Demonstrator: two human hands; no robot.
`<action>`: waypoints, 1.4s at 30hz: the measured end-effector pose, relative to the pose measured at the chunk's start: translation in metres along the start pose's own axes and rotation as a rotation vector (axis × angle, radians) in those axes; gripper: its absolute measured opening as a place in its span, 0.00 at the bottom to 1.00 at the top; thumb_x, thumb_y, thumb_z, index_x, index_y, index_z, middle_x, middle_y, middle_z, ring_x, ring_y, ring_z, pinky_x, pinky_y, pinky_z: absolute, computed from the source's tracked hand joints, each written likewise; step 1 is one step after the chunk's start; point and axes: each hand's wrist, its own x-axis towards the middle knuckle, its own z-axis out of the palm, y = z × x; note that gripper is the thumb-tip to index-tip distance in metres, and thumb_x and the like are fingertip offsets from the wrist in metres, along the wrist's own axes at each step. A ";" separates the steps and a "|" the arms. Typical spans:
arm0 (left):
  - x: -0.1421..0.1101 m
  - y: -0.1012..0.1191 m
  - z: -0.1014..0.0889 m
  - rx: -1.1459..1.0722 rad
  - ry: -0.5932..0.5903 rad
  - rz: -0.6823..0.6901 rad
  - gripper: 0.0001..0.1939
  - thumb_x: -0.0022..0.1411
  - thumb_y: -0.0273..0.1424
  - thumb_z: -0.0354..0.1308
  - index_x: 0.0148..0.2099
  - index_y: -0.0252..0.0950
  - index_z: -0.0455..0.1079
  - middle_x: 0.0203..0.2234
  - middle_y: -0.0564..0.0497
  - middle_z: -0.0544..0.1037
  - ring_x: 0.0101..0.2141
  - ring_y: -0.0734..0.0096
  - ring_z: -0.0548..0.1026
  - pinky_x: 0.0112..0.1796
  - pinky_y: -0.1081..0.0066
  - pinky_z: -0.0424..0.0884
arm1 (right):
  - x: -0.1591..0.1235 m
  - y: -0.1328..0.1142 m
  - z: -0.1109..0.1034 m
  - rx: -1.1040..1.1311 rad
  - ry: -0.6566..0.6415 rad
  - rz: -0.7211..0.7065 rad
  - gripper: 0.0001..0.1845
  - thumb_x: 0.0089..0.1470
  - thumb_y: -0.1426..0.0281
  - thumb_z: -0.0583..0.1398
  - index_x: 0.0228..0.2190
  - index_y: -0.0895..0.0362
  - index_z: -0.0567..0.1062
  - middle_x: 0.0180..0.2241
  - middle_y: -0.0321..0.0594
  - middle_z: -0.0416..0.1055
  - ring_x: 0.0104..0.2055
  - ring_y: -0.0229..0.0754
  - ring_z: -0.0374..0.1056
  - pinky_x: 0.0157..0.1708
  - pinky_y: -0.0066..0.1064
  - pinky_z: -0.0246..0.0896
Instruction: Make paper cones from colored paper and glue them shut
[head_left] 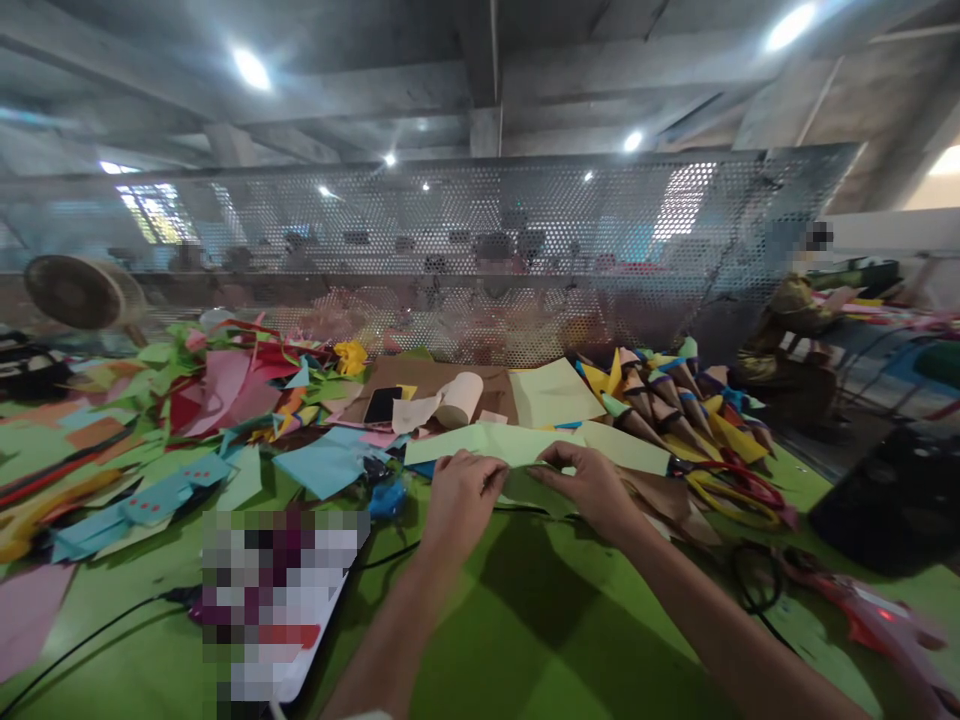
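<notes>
A long sheet of pale green paper (540, 446) is held up over the green table, spread sideways between my two hands. My left hand (461, 495) is closed on its near edge, left of the middle. On the right, my right hand (589, 485) pinches the same edge between thumb and fingers. The paper bends between the hands, and part of it hangs down below the grip. Under my hands a dark shadow lies on the table (480, 640).
Coloured paper scraps (225, 385) heap at left. A phone (383, 405) and paper roll (459, 400) lie behind my hands. Paper cones (667, 395), yellow-handled scissors (731, 497) and a pink glue gun (862, 600) are at right. A perforated metal screen (450, 250) stands behind; a person (791, 310) sits far right.
</notes>
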 end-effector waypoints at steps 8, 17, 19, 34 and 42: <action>0.000 -0.001 0.003 -0.049 -0.059 -0.003 0.08 0.65 0.30 0.56 0.41 0.43 0.78 0.32 0.51 0.81 0.37 0.62 0.75 0.42 0.64 0.60 | -0.002 -0.003 0.001 0.077 -0.051 0.023 0.12 0.48 0.59 0.63 0.26 0.55 0.77 0.25 0.36 0.75 0.31 0.44 0.68 0.33 0.32 0.60; 0.000 0.001 0.003 -0.246 -0.127 -0.028 0.09 0.64 0.31 0.54 0.35 0.40 0.76 0.29 0.51 0.80 0.32 0.64 0.75 0.34 0.71 0.63 | -0.001 0.000 0.003 0.138 -0.046 0.034 0.11 0.47 0.60 0.64 0.26 0.56 0.78 0.26 0.37 0.76 0.33 0.44 0.69 0.36 0.33 0.61; 0.001 -0.001 0.004 -0.330 -0.110 -0.059 0.10 0.64 0.33 0.53 0.32 0.39 0.74 0.25 0.53 0.77 0.30 0.66 0.72 0.32 0.72 0.62 | -0.001 0.001 0.003 0.221 -0.027 0.092 0.15 0.45 0.58 0.66 0.32 0.56 0.79 0.30 0.38 0.77 0.34 0.44 0.70 0.36 0.34 0.63; 0.003 -0.007 0.011 -0.873 -0.087 -0.265 0.14 0.58 0.41 0.60 0.35 0.35 0.73 0.29 0.52 0.77 0.35 0.65 0.74 0.38 0.70 0.69 | -0.002 -0.002 0.010 0.676 -0.039 0.339 0.23 0.32 0.58 0.73 0.31 0.54 0.77 0.27 0.38 0.79 0.29 0.46 0.73 0.34 0.38 0.69; 0.003 -0.013 0.014 -0.990 -0.076 -0.371 0.18 0.53 0.42 0.65 0.40 0.33 0.76 0.33 0.49 0.81 0.35 0.63 0.77 0.39 0.67 0.72 | 0.001 0.009 0.009 0.562 0.026 0.273 0.21 0.32 0.56 0.73 0.23 0.56 0.74 0.22 0.34 0.72 0.25 0.38 0.65 0.29 0.31 0.63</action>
